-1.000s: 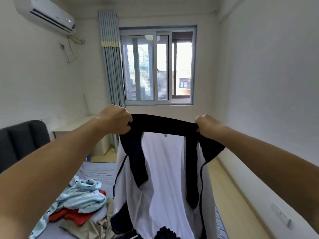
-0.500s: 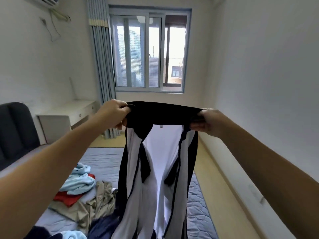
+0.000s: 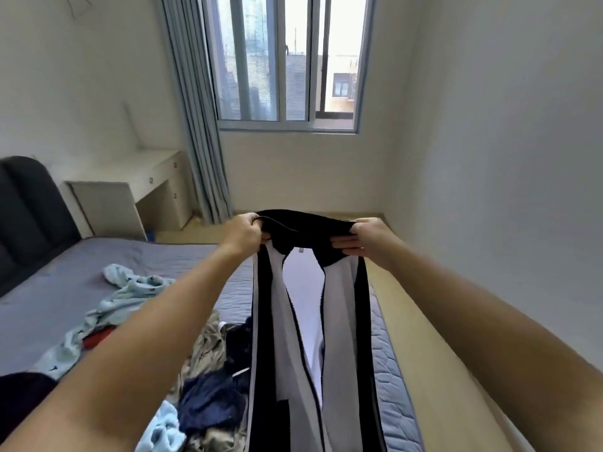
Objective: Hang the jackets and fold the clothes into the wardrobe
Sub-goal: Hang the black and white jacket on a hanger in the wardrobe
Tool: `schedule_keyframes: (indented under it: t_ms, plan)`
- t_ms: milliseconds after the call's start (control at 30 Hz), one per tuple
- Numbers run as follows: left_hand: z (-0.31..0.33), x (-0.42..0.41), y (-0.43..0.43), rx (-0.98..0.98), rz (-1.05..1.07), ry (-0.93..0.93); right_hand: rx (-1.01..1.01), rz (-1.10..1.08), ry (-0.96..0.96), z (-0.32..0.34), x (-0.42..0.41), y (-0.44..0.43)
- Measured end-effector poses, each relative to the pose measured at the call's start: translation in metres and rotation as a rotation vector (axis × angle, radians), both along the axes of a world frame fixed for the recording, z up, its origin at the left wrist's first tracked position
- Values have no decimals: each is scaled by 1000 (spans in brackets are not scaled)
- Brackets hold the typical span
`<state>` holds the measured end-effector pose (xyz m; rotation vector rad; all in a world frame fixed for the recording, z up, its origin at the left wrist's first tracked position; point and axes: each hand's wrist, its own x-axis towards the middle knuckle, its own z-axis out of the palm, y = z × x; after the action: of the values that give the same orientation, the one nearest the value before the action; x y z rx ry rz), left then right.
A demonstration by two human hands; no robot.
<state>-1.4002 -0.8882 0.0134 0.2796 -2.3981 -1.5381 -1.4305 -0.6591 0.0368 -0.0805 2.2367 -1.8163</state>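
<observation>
I see both arms out in front, holding one jacket (image 3: 313,337) up over the bed (image 3: 65,288). Left hand (image 3: 243,234) is clenched on the left end of the black collar (image 3: 303,223); right hand (image 3: 368,238) grips the right end, fingers (image 3: 346,245) flat across the front of the fabric. The collar is stretched between the two hands, roughly level. The jacket is white with black trim and hangs straight down from the collar, front open, zip edges parted near the top, white lining showing between them. Its lower part runs out of the bottom of the view, so I can't tell whether the hem touches the bed. It hangs above the bed's right side, close to the mattress edge. On the bed, left of the jacket: a loose pile of clothes (image 3: 208,370), with a light blue garment (image 3: 130,295), something red (image 3: 98,339) under it, a beige-olive piece (image 3: 208,347) and a dark navy piece (image 3: 212,402). The dark padded headboard (image 3: 29,210) is at the bed's far left. Beyond the bed a white desk (image 3: 130,187) stands against the wall, a grey-blue curtain (image 3: 199,125) beside it, the window (image 3: 287,60) just right of the curtain. Wood floor (image 3: 424,337) lies right of the bed.
</observation>
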Motion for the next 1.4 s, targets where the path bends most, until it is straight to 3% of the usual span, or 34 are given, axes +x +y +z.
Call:
schedule_keyframes:
  t_ms: [133,233,400,600,800,1000,1200,1300,1400]
  plan:
    - [-71,-38,0,-62,-161,-295,161,197,-53,-62,-41,-17]
    - [-148,-26,5,-92,-207,-407,226,213,-136,-133,-43,-20]
    - [-289,41,14,-90,-165,-728,382,168,-419,-288,9,-1]
    - [-436,117,50,3,-238,-967,464,174,-751,-443,84,35]
    - [-557,148,92,179,-126,-1032,423,61,-923,-566,124,63]
    - [-640,166,136,442,43,-1187,359,-114,-1091,-657,145,88]
    - [-676,129,168,851,292,-1048,320,-427,-860,-721,113,97]
    - [-690,113,179,1076,443,-965,197,-474,-893,-734,95,98]
    - [-701,105,187,1130,569,-974,80,-527,-950,-745,85,91]
